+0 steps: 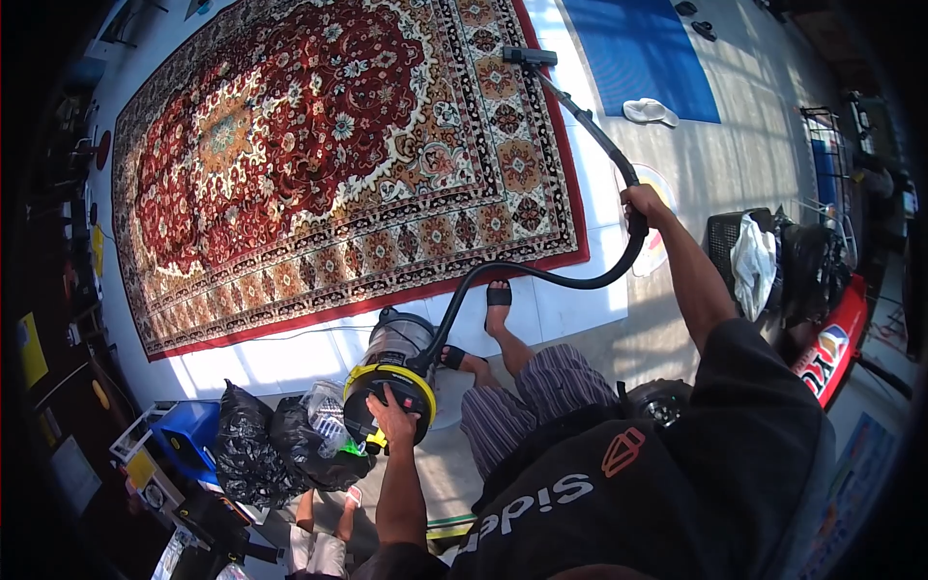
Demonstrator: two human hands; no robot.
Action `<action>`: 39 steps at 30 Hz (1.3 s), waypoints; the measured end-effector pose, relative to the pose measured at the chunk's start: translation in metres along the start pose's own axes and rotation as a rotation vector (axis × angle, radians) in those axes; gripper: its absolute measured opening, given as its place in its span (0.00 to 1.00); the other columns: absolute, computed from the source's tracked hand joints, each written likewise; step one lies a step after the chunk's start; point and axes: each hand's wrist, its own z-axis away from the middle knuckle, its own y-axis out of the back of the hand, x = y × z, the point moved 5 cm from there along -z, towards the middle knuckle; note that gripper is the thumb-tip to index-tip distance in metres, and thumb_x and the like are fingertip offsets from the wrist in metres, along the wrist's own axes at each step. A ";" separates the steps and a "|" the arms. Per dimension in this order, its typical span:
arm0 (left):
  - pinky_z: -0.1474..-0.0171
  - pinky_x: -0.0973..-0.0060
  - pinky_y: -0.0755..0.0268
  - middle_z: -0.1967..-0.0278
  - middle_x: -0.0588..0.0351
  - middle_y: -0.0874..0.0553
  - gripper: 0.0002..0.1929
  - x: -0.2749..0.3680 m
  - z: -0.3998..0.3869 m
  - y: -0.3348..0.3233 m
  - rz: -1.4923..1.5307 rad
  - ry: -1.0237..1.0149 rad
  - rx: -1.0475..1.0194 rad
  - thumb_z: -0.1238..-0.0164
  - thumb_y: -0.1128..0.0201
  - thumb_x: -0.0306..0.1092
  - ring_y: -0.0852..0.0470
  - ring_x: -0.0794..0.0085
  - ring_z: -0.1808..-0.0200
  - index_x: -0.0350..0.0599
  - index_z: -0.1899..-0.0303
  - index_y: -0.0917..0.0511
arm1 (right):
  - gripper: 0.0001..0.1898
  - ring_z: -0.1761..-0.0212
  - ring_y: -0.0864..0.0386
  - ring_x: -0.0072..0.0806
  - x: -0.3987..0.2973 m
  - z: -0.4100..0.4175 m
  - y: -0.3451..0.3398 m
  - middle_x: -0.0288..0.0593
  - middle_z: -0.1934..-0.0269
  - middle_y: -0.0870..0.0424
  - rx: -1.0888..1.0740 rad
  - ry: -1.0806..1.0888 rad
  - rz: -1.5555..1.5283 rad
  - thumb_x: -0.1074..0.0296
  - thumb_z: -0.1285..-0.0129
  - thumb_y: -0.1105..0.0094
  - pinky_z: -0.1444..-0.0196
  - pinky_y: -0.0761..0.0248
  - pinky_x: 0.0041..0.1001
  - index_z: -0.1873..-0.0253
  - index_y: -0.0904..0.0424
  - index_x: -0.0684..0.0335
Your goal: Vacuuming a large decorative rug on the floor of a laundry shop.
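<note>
My right hand [647,204] grips the black handle at the lower end of a vacuum cleaner's wand [600,135]. At the wand's far end, the floor nozzle [530,56] lies across the red border on the right side of a patterned carpet [348,138]. A black corrugated hose [522,270] curves from the handle back to a canister vacuum cleaner [395,341] with a yellow rim. My left hand [394,415] rests on the canister's black top with its fingers spread, beside a small red switch.
Black garbage bags [250,442] and a blue bin [190,442] stand left of the canister. A thin cord [290,334] crosses the carpet's near edge. White slippers [649,111] lie on a blue mat [638,58]. A black basket [725,239] stands right. Another person's legs [319,536] show below.
</note>
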 end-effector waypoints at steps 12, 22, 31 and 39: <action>0.17 0.49 0.50 0.21 0.27 0.45 0.65 0.003 0.001 0.003 0.011 -0.021 0.007 0.63 0.09 0.36 0.49 0.33 0.18 0.52 0.19 0.42 | 0.06 0.81 0.22 0.35 0.120 0.137 -0.058 0.44 0.81 0.24 -0.154 -0.095 -0.163 0.76 0.42 0.41 0.74 0.25 0.36 0.72 0.23 0.69; 0.17 0.49 0.49 0.21 0.27 0.45 0.67 0.007 -0.005 0.000 0.022 -0.024 -0.004 0.65 0.09 0.34 0.49 0.33 0.18 0.54 0.19 0.44 | 0.05 0.78 0.23 0.32 -0.050 -0.002 -0.066 0.40 0.79 0.26 -0.181 0.030 -0.207 0.73 0.41 0.41 0.73 0.25 0.36 0.70 0.26 0.65; 0.17 0.49 0.50 0.21 0.29 0.44 0.65 0.002 -0.002 0.004 0.025 -0.032 0.038 0.64 0.09 0.36 0.48 0.35 0.18 0.54 0.19 0.42 | 0.05 0.80 0.20 0.35 0.233 0.226 -0.071 0.45 0.82 0.22 -0.333 -0.087 -0.177 0.77 0.45 0.42 0.73 0.25 0.35 0.74 0.24 0.68; 0.19 0.48 0.43 0.23 0.30 0.43 0.63 0.002 0.002 0.006 0.064 -0.038 0.057 0.63 0.10 0.33 0.47 0.33 0.19 0.53 0.20 0.41 | 0.05 0.80 0.19 0.32 0.217 0.170 -0.105 0.45 0.80 0.19 -0.271 0.079 0.034 0.74 0.45 0.39 0.73 0.25 0.33 0.72 0.22 0.67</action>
